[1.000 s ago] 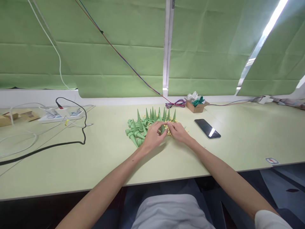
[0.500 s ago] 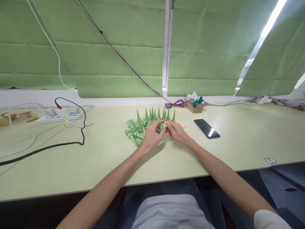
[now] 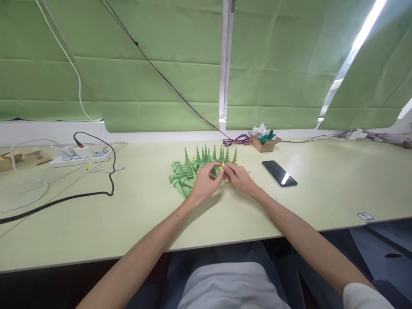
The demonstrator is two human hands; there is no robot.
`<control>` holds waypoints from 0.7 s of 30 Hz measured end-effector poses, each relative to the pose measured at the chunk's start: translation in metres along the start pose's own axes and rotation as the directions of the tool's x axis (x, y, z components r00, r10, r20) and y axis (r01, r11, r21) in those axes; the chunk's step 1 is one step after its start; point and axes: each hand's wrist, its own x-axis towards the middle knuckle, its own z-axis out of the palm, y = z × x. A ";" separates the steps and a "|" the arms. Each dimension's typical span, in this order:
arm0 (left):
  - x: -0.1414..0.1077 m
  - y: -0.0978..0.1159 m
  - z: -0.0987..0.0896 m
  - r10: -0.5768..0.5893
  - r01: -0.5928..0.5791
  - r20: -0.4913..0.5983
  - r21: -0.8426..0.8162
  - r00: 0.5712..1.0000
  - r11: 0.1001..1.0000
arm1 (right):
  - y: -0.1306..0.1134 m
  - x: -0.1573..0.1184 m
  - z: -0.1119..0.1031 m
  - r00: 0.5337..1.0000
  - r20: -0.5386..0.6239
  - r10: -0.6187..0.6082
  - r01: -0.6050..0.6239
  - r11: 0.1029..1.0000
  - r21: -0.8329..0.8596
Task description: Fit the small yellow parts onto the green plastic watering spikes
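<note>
My left hand point(image 3: 206, 180) is closed around a green plastic spike point(image 3: 216, 171), with its fingers curled over the piece. Close against it, my right hand point(image 3: 237, 176) pinches at a small yellow piece point(image 3: 221, 168) by the spike's end. The fingers hide most of where the two pieces meet. Several green cone-shaped spikes point(image 3: 186, 165) stand point-up behind my hands. More green spikes point(image 3: 179, 187) lie in a heap to the left of my left hand. Small yellow pieces point(image 3: 252, 177) are scattered around and behind my hands.
A black phone point(image 3: 279, 173) lies to the right. Behind it stands a small cardboard box point(image 3: 264, 145) with plastic wrap and green material, beside a bundled wire point(image 3: 236, 140). A power strip point(image 3: 80, 158) and loose cables point(image 3: 111, 184) occupy the left side.
The fingers of my right hand have shifted very slightly to the left at the yellow piece. Both hands otherwise stay in place, and the heap of spikes looks the same.
</note>
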 end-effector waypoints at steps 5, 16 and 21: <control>0.000 -0.001 -0.001 0.008 -0.008 0.013 -0.028 1.000 1.000 | 0.000 0.000 0.000 1.000 -0.006 -0.008 0.008 1.000 -0.013; 0.000 -0.005 -0.001 0.013 -0.011 0.036 -0.047 0.999 0.999 | 0.001 0.001 -0.003 1.000 -0.005 -0.021 0.021 1.000 -0.003; 0.000 -0.004 -0.002 0.014 -0.013 0.036 -0.047 0.999 0.999 | -0.002 0.002 -0.004 1.000 0.011 -0.014 0.014 1.000 0.009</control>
